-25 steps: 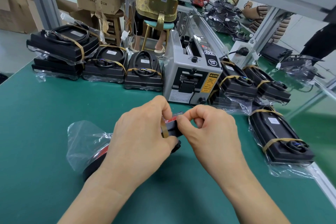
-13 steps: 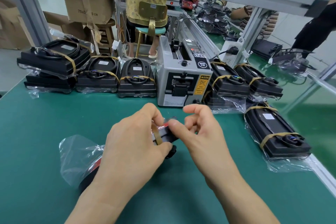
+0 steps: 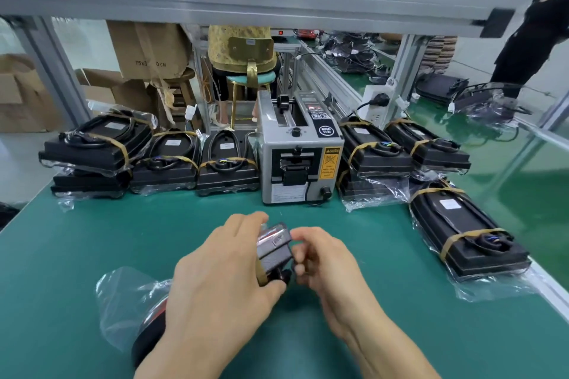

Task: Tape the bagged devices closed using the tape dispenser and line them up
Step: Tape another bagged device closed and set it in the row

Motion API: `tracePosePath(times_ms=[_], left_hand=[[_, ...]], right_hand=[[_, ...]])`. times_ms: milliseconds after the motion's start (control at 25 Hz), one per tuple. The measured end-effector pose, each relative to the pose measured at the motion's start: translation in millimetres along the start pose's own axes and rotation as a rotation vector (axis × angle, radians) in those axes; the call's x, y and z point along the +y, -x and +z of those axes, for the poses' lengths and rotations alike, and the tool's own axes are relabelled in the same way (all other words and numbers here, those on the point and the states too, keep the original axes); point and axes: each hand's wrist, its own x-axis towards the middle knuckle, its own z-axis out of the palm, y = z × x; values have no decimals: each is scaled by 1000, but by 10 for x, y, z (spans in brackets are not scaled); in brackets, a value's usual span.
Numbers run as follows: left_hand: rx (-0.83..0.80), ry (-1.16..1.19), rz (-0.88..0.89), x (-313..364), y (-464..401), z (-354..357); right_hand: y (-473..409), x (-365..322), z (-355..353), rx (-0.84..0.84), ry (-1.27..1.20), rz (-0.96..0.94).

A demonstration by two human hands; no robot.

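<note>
On the green mat before the tape dispenser point(image 3: 300, 160), your left hand point(image 3: 224, 280) gripped the bagged device point(image 3: 274, 251); your right hand point(image 3: 320, 258) pinched its slippery film. It looked rigid; hold the body.

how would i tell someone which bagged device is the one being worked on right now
Start at the grey tape dispenser at the back middle of the green bench. Straight in front of it, nearer the camera, one bagged device is gripped by the left hand. It alone lies apart from the rows flanking the dispenser, its bag's open end trailing loose.
</note>
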Motion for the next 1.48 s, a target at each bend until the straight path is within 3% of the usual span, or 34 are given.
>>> tracePosePath(times_ms=[120, 240, 360, 520, 600, 880, 1120, 1320, 1480], left_hand=[[22, 139, -31, -73, -36, -49], [183, 726, -64, -233, -68, -234], [237, 1102, 20, -327, -86, -337], [189, 1392, 63, -392, -41, -229], [172, 1459, 35, -454, -4, -171], [160, 1303, -10, -600, 122, -227], [319, 740, 79, -468, 97, -358], [356, 778, 5, -415, 30, -357], [389, 872, -40, -458, 13, -308]], right_hand=[[50, 145, -103, -13, 90, -20], [114, 196, -226, -59, 140, -168], [101, 114, -228, -181, 228, -346], [67, -148, -106, -405, 170, -499], [32, -224, -61, -385, 174, -551], [-78, -143, 162, -300, 105, -590], [-143, -130, 247, -361, 107, -598], [-259, -173, 85, -494, 150, -535], [-649, -198, -45, 130, 19, -304]])
